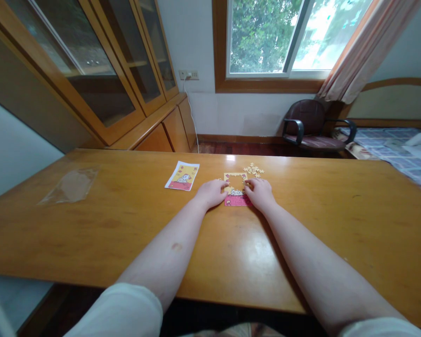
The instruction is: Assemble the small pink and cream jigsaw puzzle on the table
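Note:
A small jigsaw puzzle [235, 189] lies on the wooden table [126, 220], its yellow border and pink bottom joined, its middle a hole. My left hand [212, 193] rests at the puzzle's left edge, fingers curled against it. My right hand [260, 192] sits at the right edge, fingertips pinched on the border. Whether a piece is in those fingers is too small to tell. Several loose pieces [253, 170] lie just beyond the puzzle.
A picture card [182, 176] with the same cartoon lies left of the puzzle. A clear plastic bag [70, 186] sits at the table's left. Behind stand a glass-door cabinet [101, 70], a dark armchair [310, 124] and a bed [400, 150].

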Action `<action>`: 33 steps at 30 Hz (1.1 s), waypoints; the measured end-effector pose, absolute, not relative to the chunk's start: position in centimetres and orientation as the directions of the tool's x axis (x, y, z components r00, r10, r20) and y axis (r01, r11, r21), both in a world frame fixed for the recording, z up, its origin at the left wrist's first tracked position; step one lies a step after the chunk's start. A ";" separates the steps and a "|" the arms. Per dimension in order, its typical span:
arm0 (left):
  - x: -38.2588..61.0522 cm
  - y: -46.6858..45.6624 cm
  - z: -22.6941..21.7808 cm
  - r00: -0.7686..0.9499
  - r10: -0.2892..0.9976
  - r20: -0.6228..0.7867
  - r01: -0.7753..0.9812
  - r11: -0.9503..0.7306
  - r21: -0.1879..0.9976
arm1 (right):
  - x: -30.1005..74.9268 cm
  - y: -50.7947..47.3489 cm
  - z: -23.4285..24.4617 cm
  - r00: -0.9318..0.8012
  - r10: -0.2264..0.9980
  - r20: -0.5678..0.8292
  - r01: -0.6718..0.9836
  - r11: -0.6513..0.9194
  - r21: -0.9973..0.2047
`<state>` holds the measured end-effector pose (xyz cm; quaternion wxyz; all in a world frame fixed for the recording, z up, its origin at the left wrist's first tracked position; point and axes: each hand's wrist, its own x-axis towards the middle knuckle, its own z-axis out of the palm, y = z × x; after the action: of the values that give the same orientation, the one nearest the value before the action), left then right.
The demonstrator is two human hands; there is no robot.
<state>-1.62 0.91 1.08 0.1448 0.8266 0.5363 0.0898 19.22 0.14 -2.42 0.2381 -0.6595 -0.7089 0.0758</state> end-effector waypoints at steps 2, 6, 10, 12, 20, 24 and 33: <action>-1.6 0.9 1.1 0.393 0.920 -0.013 0.868 -0.366 0.335 | 19.2 0.2 -2.5 -0.035 0.968 0.247 0.893 0.142 -0.427; -1.7 1.1 0.9 0.373 0.928 0.003 0.873 -0.352 0.337 | 19.3 0.2 -2.6 -0.054 0.967 0.248 0.887 0.160 -0.433; -1.7 1.0 0.8 0.424 0.905 0.044 0.840 -0.411 0.356 | 19.2 0.1 -2.4 -0.044 0.973 0.229 0.890 0.142 -0.433; -1.7 0.9 0.9 0.457 0.888 0.046 0.825 -0.443 0.351 | 19.1 0.1 -2.2 -0.043 0.973 0.227 0.892 0.139 -0.430; -1.6 0.7 1.1 0.465 0.885 0.034 0.825 -0.447 0.346 | 19.1 0.1 -2.2 -0.044 0.975 0.217 0.898 0.134 -0.419; -1.6 0.6 1.2 0.479 0.877 0.037 0.811 -0.458 0.363 | 19.1 0.1 -2.2 -0.050 0.975 0.216 0.898 0.139 -0.418; -4.6 2.3 2.1 -0.039 0.971 0.237 0.912 -0.063 0.405 | 19.2 0.1 -2.1 -0.046 0.973 0.227 0.896 0.141 -0.422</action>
<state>-4.63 2.29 2.11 0.0626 0.6905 0.6817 0.2337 19.19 0.06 -2.11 0.2330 -0.6502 -0.7184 0.0827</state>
